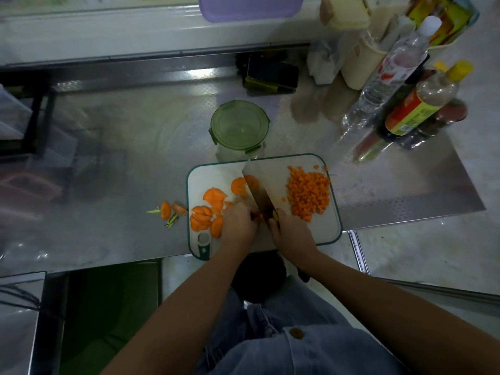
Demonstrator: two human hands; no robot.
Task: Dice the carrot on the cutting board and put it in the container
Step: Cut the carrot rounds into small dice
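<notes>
The fingers (250, 211) of the left hand (238, 221) are curled together, knuckles up, pressing down on a carrot piece (260, 217) that shows only as a bit of orange at their tips. Touching those fingers on their right is the flat of a cleaver (266, 182), its wide blade running away from them across the cutting board (205, 174). The fingers (277, 221) of the right hand (290, 234) are clamped around the cleaver's handle, just beside the left fingers, with a bit of yellow on the handle showing between them.

Right of both sets of fingers, beyond the blade, a heap of diced carrot (309, 193) lies on the board. Left of the left fingers, carrot slices (209, 209) lie overlapping on the board, and one more slice sits further out, against the blade. Further left, off the board on the steel table (135, 158), lie carrot ends (166, 210) with green stalk bits.

Straight ahead of the fingers, just past the board's far edge, stands the container (239, 127) with its green lid on. Well beyond and to the right are bottles (422, 104) and a dark phone (272, 73).
</notes>
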